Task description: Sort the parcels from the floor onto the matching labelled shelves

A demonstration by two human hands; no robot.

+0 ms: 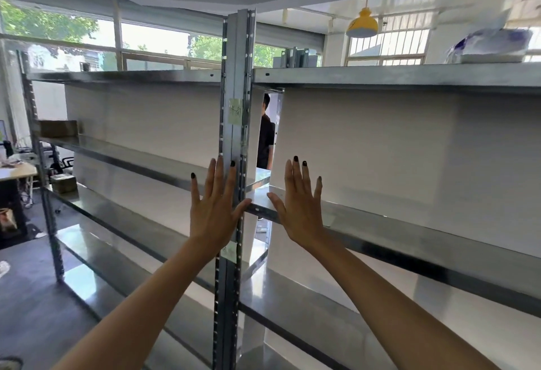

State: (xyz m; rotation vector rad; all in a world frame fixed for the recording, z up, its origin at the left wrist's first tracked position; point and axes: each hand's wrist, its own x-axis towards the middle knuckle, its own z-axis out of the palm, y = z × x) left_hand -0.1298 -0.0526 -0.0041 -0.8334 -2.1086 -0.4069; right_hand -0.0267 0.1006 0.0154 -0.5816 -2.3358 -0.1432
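Steel upright [235, 76], both hands bare.
Left hand [215, 211], right hand [301, 208]: fingers [219, 176] spread, empty; I read label [234, 110] at 12 o'clock, nearer left.

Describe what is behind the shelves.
A person in a dark shirt stands behind the shelves, seen through the gap beside the post. White back panels hide the rest.

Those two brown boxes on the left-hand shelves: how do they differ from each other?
The upper box sits one level above the lower box. The upper box looks wider, the lower box shorter. The lower box shows a paler top face, while the upper box shows only its brown side. Both are brown cardboard and lie flat.
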